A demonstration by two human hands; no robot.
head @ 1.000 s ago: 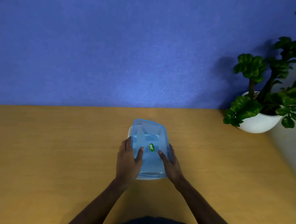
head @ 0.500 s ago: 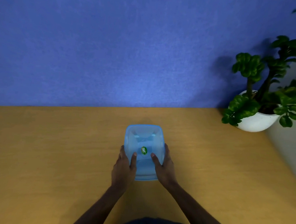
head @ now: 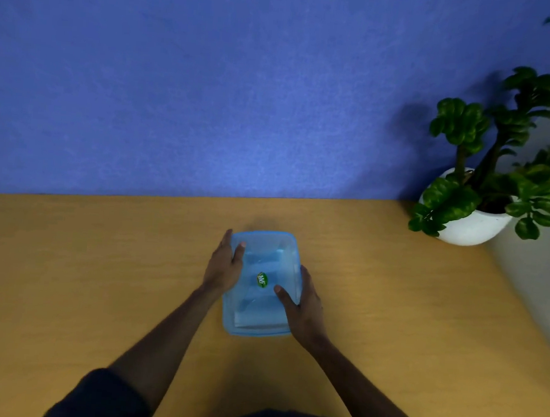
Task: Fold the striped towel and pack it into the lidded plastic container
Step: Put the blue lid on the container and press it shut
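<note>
A clear plastic container with a translucent blue lid sits on the wooden table, lid on top, a green oval sticker at its middle. Pale folded cloth shows dimly through the lid; its stripes cannot be made out. My left hand rests on the lid's far-left edge, fingers along the side and thumb on top. My right hand holds the right edge, thumb pressing on the lid near the sticker.
A green plant in a white round pot stands at the table's far-right corner. A blue wall runs along the back edge. A grey surface borders the table on the right.
The lid, tilted a second ago, now lies flat on the container. My left hand has slid from the near-left edge toward the far-left corner. My right hand stays on the right edge.
</note>
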